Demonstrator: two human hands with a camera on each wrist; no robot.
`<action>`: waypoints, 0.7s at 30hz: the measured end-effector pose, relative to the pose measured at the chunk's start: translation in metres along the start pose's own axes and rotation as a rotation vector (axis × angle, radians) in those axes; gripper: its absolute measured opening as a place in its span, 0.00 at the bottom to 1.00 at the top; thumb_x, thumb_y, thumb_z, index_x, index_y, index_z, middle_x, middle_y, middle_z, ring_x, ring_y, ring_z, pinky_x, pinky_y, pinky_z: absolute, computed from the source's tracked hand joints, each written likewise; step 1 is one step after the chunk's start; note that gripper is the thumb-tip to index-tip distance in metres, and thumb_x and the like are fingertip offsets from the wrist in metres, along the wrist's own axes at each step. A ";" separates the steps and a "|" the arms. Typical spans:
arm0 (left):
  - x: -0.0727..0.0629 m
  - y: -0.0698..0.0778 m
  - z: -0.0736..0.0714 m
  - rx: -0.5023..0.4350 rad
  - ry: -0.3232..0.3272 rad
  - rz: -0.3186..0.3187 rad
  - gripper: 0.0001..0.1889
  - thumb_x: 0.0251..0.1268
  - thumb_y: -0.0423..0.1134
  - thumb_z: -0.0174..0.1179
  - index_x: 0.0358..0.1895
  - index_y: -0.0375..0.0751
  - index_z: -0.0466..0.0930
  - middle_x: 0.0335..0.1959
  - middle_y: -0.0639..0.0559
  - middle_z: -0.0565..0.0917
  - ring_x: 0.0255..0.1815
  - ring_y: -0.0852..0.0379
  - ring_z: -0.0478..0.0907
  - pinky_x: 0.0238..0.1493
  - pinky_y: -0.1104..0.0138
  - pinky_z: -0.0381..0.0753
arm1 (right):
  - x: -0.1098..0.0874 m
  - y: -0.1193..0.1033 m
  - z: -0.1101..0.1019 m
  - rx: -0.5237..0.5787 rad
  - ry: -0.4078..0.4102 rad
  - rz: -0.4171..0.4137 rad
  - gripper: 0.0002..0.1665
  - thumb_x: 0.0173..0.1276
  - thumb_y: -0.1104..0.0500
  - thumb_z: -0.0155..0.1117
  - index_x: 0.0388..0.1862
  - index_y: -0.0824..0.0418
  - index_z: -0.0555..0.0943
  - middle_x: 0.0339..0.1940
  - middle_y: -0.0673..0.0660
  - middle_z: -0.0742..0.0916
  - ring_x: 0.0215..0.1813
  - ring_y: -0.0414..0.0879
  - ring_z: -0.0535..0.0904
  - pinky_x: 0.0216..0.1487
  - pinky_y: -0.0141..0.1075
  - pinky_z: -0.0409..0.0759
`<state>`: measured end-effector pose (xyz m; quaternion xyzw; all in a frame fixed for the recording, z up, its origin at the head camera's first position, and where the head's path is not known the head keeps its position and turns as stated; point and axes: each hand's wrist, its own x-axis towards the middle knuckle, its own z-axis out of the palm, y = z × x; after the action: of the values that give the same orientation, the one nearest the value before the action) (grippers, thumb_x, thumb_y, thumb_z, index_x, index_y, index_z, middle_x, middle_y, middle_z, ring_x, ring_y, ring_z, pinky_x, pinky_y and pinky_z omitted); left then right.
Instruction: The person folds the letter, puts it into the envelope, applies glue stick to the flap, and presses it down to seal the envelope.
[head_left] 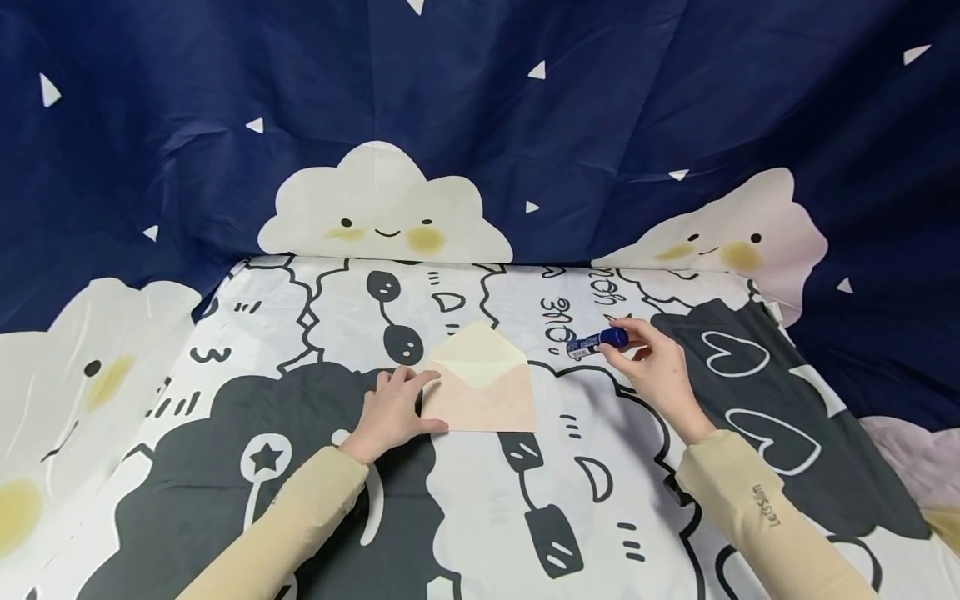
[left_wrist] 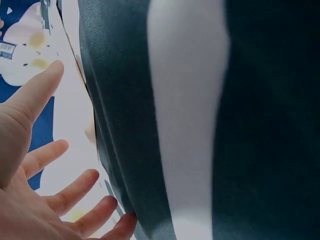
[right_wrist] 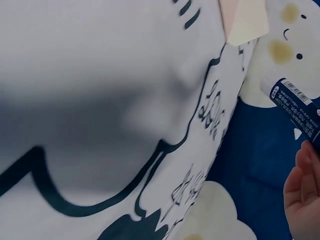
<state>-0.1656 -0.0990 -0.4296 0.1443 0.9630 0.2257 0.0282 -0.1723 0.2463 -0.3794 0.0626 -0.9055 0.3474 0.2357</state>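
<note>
A pale pink envelope (head_left: 480,408) lies on the patterned cloth, its cream flap (head_left: 478,350) unfolded and pointing away from me. At the envelope's left edge rests my left hand (head_left: 393,412), thumb and fingers spread. In the left wrist view the same hand (left_wrist: 55,185) shows its fingers extended and apart. My right hand (head_left: 656,367) pinches a dark blue glue stick (head_left: 597,342) to the right of the envelope. The glue stick (right_wrist: 297,107) appears in the right wrist view with a barcode label and a whitish end. That end points left, towards the envelope.
Under both hands spreads a white and dark grey cloth (head_left: 480,508) with cartoon drawings. Behind it hangs a navy curtain (head_left: 450,83) with white triangles and smiling clouds. Creases run across the cloth near its right side.
</note>
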 end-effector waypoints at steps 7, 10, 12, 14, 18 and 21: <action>-0.002 0.000 0.001 -0.002 0.002 0.001 0.37 0.45 0.54 0.74 0.62 0.51 0.75 0.50 0.43 0.74 0.47 0.43 0.66 0.38 0.49 0.72 | -0.002 0.015 0.000 -0.091 -0.007 -0.026 0.20 0.56 0.64 0.72 0.49 0.63 0.82 0.31 0.61 0.88 0.31 0.49 0.80 0.30 0.18 0.66; -0.002 0.000 0.001 -0.006 0.005 0.006 0.36 0.45 0.54 0.74 0.62 0.51 0.75 0.50 0.43 0.74 0.46 0.43 0.66 0.37 0.50 0.72 | -0.003 0.022 0.000 -0.122 -0.017 -0.028 0.20 0.55 0.64 0.71 0.49 0.63 0.83 0.30 0.62 0.88 0.33 0.55 0.82 0.32 0.25 0.72; -0.002 0.000 0.001 -0.007 0.005 0.007 0.36 0.45 0.54 0.74 0.62 0.51 0.75 0.50 0.43 0.74 0.46 0.43 0.66 0.37 0.50 0.72 | -0.004 0.025 0.000 -0.140 -0.028 -0.028 0.21 0.55 0.65 0.71 0.50 0.64 0.82 0.30 0.62 0.88 0.33 0.56 0.83 0.34 0.34 0.75; -0.003 0.001 0.001 -0.008 0.006 0.006 0.36 0.45 0.54 0.74 0.62 0.51 0.75 0.50 0.43 0.75 0.46 0.43 0.66 0.37 0.50 0.72 | -0.004 0.028 0.001 -0.163 -0.038 -0.025 0.21 0.55 0.64 0.70 0.50 0.63 0.82 0.30 0.62 0.87 0.34 0.56 0.83 0.35 0.40 0.76; -0.003 0.001 0.002 -0.012 0.010 0.005 0.36 0.45 0.54 0.74 0.62 0.51 0.75 0.50 0.42 0.75 0.45 0.43 0.66 0.37 0.50 0.72 | -0.005 0.031 0.001 -0.199 -0.055 -0.036 0.22 0.55 0.64 0.70 0.51 0.63 0.82 0.30 0.61 0.87 0.34 0.55 0.82 0.34 0.41 0.74; -0.003 0.001 0.002 -0.013 0.014 0.008 0.36 0.45 0.54 0.74 0.62 0.51 0.75 0.50 0.42 0.75 0.46 0.43 0.66 0.37 0.50 0.72 | -0.005 0.032 0.002 -0.220 -0.064 -0.051 0.22 0.55 0.64 0.70 0.51 0.63 0.82 0.30 0.61 0.87 0.33 0.54 0.81 0.33 0.39 0.72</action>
<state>-0.1618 -0.0979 -0.4307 0.1463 0.9612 0.2330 0.0218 -0.1779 0.2689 -0.4018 0.0703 -0.9434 0.2374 0.2207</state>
